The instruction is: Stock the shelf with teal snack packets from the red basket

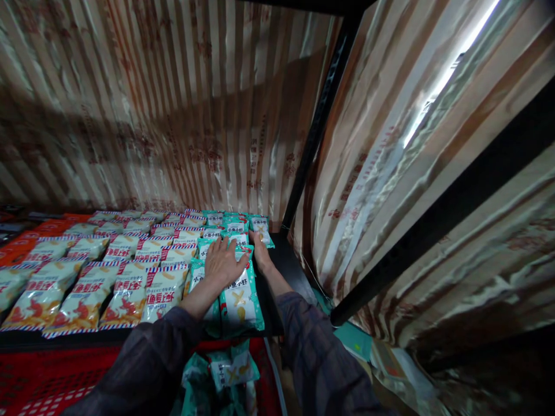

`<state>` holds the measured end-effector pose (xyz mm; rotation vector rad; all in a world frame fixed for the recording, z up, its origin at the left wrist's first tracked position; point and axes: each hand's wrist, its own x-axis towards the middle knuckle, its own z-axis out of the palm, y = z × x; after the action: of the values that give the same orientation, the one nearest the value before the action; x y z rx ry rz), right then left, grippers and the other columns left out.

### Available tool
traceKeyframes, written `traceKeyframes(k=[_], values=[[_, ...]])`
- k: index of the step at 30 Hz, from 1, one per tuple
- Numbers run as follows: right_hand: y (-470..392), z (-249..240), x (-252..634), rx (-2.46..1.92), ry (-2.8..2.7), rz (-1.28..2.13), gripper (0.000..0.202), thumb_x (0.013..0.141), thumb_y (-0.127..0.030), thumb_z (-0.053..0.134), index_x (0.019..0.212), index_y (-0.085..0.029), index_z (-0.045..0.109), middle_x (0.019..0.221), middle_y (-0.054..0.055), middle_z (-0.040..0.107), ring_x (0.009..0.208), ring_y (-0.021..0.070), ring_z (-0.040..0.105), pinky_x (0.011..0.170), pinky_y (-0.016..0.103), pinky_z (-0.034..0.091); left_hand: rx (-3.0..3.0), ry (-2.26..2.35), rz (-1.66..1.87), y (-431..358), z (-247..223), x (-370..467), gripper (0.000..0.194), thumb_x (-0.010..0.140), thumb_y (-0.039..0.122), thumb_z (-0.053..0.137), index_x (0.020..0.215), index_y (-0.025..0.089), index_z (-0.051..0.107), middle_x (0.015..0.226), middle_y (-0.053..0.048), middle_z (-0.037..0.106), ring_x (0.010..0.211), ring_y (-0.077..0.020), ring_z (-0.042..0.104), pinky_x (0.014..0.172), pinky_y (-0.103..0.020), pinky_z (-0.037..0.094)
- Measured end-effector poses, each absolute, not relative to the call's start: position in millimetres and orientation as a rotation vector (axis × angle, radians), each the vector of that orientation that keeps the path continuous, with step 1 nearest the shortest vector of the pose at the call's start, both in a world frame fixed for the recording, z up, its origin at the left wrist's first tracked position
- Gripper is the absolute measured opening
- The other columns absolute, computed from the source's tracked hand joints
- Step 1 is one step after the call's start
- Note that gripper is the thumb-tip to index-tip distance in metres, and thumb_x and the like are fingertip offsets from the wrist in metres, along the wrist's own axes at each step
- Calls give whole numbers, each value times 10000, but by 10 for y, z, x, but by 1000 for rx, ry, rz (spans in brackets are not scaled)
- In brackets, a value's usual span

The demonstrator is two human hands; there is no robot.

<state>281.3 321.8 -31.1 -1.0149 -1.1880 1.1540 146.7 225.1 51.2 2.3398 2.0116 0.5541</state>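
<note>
Teal-and-white snack bags (pixel 241 300) stand in short rows at the right end of a black shelf (pixel 289 260). My left hand (pixel 223 263) lies on top of these bags with its fingers spread and grips none of them. Further right, my right hand (pixel 262 255) has its fingers against a teal snack bag (pixel 260 224) at the back of the shelf, seemingly pinching its lower left part. The undersides of those fingers are hidden. More teal snack bags (pixel 232 370) lie loose in a red basket (pixel 65 372) below the shelf front.
Several rows of white-and-orange snack bags (pixel 121 289) fill the shelf to the left, with orange packets (pixel 26 245) beyond. Striped plastic sheeting (pixel 173 115) hangs behind. Black metal posts (pixel 318 127) and a slanting bar (pixel 433 231) bound the right side.
</note>
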Motion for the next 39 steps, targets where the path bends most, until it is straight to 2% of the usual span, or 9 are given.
traceKeyframes(k=[3,9,17,22,27,33,39], values=[[3198,-302,2768,-1032,-1182,1151,637,835,-706,301,1187,-282,622,1201,-10,645,1227,204,499,1093,361,300,2406,2022,555,2260,489,1472,553,857,467,387,1289,147,516,1365,-118,501,1329,-307,349,1107,-444,220],[3151,-257,2700,-1141,-1209,1042,665,824,-727,289,1136,-265,650,1163,19,663,1167,217,547,1060,380,338,2453,2023,697,2314,395,1461,496,852,414,416,1221,123,574,1306,-151,548,1292,-318,400,1089,-455,244],[3227,-326,2681,-1217,-1201,943,715,818,-745,238,1183,-263,621,1205,22,642,1217,216,508,1076,379,309,2440,2025,774,2343,376,1457,460,850,376,432,1182,106,599,1292,-164,556,1285,-309,411,1094,-456,254],[3237,-377,2722,-1206,-1190,902,677,841,-712,245,1146,-257,642,1203,18,643,1202,209,522,1072,384,317,2540,1977,953,2193,476,1425,447,879,347,394,1162,75,608,1334,-178,514,1341,-316,331,1112,-468,239],[3205,-394,2741,-1169,-1185,907,629,840,-696,301,1116,-260,659,1198,12,646,1220,201,504,1076,361,311,2676,1781,1057,1610,385,1498,394,861,282,433,1204,164,587,1425,-106,431,1396,-293,224,1113,-517,248],[3167,-344,2712,-1211,-1245,889,643,827,-714,293,1138,-274,645,1257,9,608,1236,205,485,1085,376,288,2685,1767,996,1298,-37,1490,538,831,395,502,1317,164,490,1473,-140,343,1402,-341,168,1088,-546,272],[3145,-327,2678,-1264,-1237,892,656,808,-733,302,1059,-254,673,1212,29,635,1211,222,507,1072,383,307,2687,1773,980,1414,-92,1413,558,830,426,506,1335,190,478,1479,-135,329,1397,-344,183,1096,-543,254]])
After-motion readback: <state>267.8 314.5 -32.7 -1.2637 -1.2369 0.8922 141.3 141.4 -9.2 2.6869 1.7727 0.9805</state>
